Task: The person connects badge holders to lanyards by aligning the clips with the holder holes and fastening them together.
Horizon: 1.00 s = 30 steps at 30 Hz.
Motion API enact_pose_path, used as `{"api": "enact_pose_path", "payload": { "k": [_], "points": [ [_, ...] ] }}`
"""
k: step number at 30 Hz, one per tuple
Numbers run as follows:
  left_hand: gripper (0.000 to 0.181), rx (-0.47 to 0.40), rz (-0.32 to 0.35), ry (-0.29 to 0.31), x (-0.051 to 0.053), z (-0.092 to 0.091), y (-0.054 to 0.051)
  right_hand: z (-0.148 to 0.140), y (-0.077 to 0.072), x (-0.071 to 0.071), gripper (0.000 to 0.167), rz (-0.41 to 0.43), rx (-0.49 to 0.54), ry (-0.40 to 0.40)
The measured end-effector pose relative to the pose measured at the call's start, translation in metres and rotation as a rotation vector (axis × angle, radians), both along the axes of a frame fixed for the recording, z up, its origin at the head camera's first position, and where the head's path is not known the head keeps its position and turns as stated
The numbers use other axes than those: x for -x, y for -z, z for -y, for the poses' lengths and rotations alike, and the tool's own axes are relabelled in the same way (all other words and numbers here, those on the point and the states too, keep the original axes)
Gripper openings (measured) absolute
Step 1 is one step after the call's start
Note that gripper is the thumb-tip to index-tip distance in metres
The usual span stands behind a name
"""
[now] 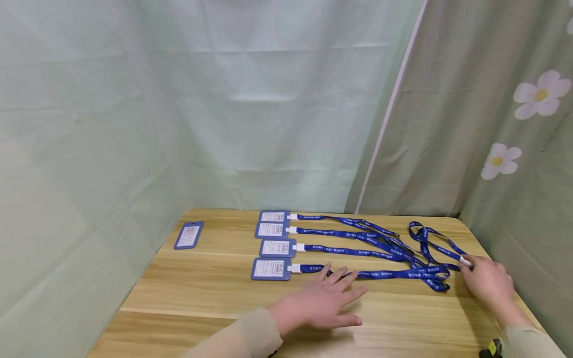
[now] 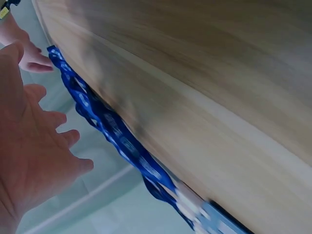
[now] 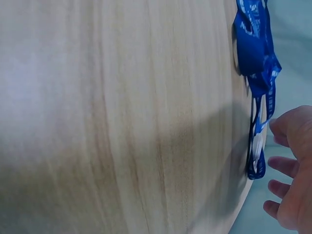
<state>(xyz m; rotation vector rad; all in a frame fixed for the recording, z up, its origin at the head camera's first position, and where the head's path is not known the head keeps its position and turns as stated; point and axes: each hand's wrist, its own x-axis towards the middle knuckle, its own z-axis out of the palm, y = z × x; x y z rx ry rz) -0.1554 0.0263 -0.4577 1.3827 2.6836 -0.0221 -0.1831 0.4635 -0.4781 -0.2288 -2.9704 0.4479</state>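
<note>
My left hand (image 1: 324, 301) is spread above the table beside the nearest blue lanyard (image 1: 385, 274), holding nothing. In the left wrist view its separated fingers stand apart from the blue straps (image 2: 117, 131). At the table's right side, my right hand (image 1: 488, 281) is by the white clip (image 1: 465, 260) of a loose blue lanyard (image 1: 423, 236). The right wrist view shows the fingers of this hand (image 3: 297, 170) loosely bent and apart, near the white clip (image 3: 257, 145); whether they touch it is unclear. Several blue card holders, the nearest one (image 1: 270, 269) included, are joined to lanyards by white clips.
A single blue card holder (image 1: 188, 235) without a strap lies at the far left of the wooden table (image 1: 201, 293). Pale curtains (image 1: 277, 109) hang behind and beside the table. Lanyard straps overlap toward the right.
</note>
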Motion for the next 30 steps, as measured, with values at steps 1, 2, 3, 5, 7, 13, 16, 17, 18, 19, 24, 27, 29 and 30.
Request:
{"api": "enact_pose_path", "payload": {
  "k": [1, 2, 3, 5, 7, 13, 16, 17, 18, 19, 24, 27, 29, 30],
  "points": [
    [0.074, 0.005, -0.002, 0.005, 0.000, -0.006, -0.001, -0.001, 0.001, 0.000, 0.045, 0.009, 0.001, 0.006],
    [0.073, 0.006, 0.002, 0.011, -0.001, -0.012, -0.001, -0.002, 0.002, 0.000, 0.046, 0.018, 0.003, 0.012],
    [0.073, 0.008, 0.007, 0.015, -0.001, -0.017, -0.002, -0.003, 0.003, 0.001, 0.047, 0.026, 0.005, 0.016],
    [0.073, 0.015, 0.018, 0.024, -0.002, -0.029, -0.005, -0.004, 0.004, 0.001, 0.047, 0.025, 0.007, 0.029],
    [0.073, 0.020, 0.027, 0.028, -0.003, -0.040, -0.007, -0.004, 0.005, 0.002, 0.046, 0.017, 0.007, 0.034],
    [0.074, 0.058, 0.038, 0.020, -0.003, -0.068, -0.008, -0.006, 0.005, 0.007, 0.041, -0.004, 0.003, 0.046],
    [0.074, 0.075, 0.045, 0.012, -0.003, -0.080, -0.006, -0.007, 0.005, 0.008, 0.041, 0.008, 0.008, 0.048],
    [0.073, 0.079, 0.049, 0.005, -0.002, -0.084, -0.005, -0.008, 0.005, 0.009, 0.041, 0.013, 0.011, 0.049],
    [0.073, 0.086, 0.048, -0.002, -0.001, -0.088, -0.005, -0.009, 0.005, 0.009, 0.041, 0.019, 0.013, 0.049],
    [0.072, 0.094, 0.045, -0.009, 0.000, -0.091, -0.005, -0.010, 0.006, 0.010, 0.041, 0.026, 0.014, 0.050],
    [0.072, 0.121, 0.028, -0.049, 0.006, -0.105, -0.007, -0.015, 0.007, 0.012, 0.041, 0.047, 0.013, 0.046],
    [0.071, 0.122, 0.039, -0.063, 0.008, -0.107, -0.007, -0.016, 0.007, 0.014, 0.041, 0.051, 0.025, 0.038],
    [0.072, 0.121, 0.048, -0.063, 0.008, -0.107, -0.006, -0.016, 0.005, 0.016, 0.041, 0.057, 0.041, 0.033],
    [0.072, 0.118, 0.049, -0.062, 0.008, -0.107, -0.006, -0.017, 0.004, 0.017, 0.042, 0.063, 0.048, 0.030]
  ]
}}
